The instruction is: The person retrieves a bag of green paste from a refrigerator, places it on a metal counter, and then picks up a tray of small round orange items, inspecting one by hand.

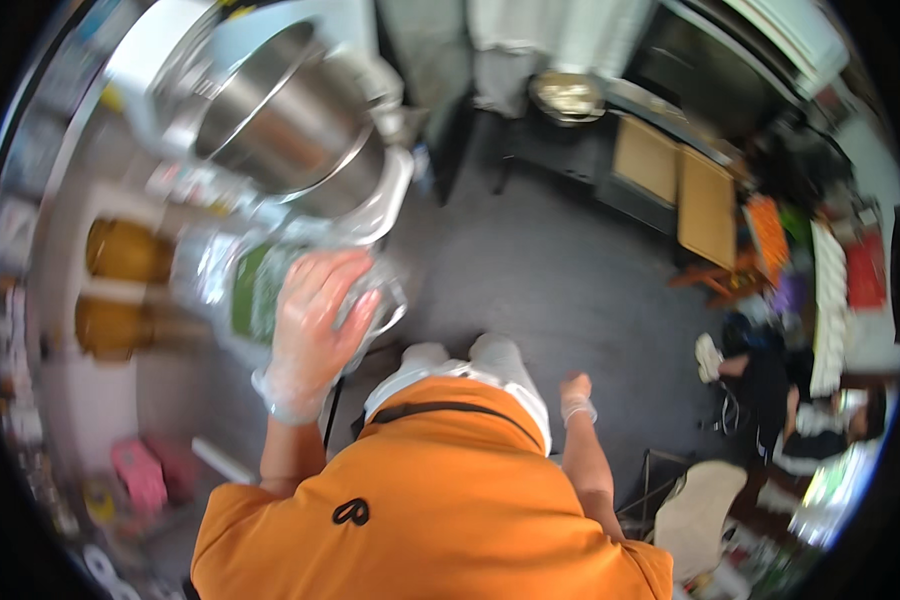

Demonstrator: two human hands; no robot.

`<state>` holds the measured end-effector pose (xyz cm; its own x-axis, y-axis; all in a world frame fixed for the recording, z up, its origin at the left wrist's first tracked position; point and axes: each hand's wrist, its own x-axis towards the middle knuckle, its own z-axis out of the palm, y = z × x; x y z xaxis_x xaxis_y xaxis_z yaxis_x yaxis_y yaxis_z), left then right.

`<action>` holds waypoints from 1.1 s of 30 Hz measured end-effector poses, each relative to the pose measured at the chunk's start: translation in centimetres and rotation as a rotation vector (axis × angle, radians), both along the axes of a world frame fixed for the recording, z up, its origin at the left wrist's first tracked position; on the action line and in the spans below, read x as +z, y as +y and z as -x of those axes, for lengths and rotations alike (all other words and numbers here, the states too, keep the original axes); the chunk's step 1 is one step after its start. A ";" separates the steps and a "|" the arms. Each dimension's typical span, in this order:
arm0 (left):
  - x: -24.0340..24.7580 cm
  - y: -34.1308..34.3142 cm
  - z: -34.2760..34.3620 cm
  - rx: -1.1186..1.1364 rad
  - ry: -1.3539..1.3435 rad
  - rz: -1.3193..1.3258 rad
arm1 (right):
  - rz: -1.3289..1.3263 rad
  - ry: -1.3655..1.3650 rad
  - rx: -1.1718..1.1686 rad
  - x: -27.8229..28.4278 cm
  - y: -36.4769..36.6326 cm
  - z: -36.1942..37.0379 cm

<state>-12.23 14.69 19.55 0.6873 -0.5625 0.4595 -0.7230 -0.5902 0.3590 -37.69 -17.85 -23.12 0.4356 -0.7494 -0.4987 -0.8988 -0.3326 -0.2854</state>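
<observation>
My left hand (pixel 320 315) wears a clear plastic glove and reaches over the counter at the left. Its fingers are stretched out, with the thumb apart. Beside and partly behind it are a clear, shiny container (pixel 395 305) and a flat green item (pixel 253 293); blur hides whether the hand touches either. Just beyond stands a stand mixer with a large steel bowl (pixel 290 125). My right hand (pixel 576 390), also in a clear glove, hangs low by my right side. Its fingers look curled in, and nothing shows in them.
Two amber jars (pixel 120 290) and a pink item (pixel 140 475) lie left along the counter. Across the grey floor (pixel 510 260) are a dark bench with a metal bowl (pixel 567 97) and brown boards (pixel 707 205). At the right, a person in dark clothes (pixel 765 390) sits near a beige-topped stool (pixel 700 515).
</observation>
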 end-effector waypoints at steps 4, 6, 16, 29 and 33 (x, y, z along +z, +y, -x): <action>-1.0 5.4 2.0 0.322 0.014 -0.032 | -0.153 -0.385 0.416 5.7 3.5 -12.4; -1.4 7.4 3.2 0.427 0.018 -0.040 | -0.217 -0.525 0.560 8.9 6.7 -18.2; -3.6 12.3 8.9 0.706 0.179 -0.065 | -0.473 -0.990 1.195 26.6 27.7 -30.3; -12.3 17.2 5.4 0.905 0.181 -0.118 | -0.202 -1.058 1.218 26.7 31.8 -32.4; -14.4 17.9 2.2 0.892 0.219 -0.125 | -0.370 -1.097 1.195 26.9 30.0 -31.4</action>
<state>-14.43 32.58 5.13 0.9540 0.1794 0.2402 0.0935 -0.9393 0.3301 -6.29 12.10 3.78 0.8792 0.3241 0.3493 0.4639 -0.4150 -0.7827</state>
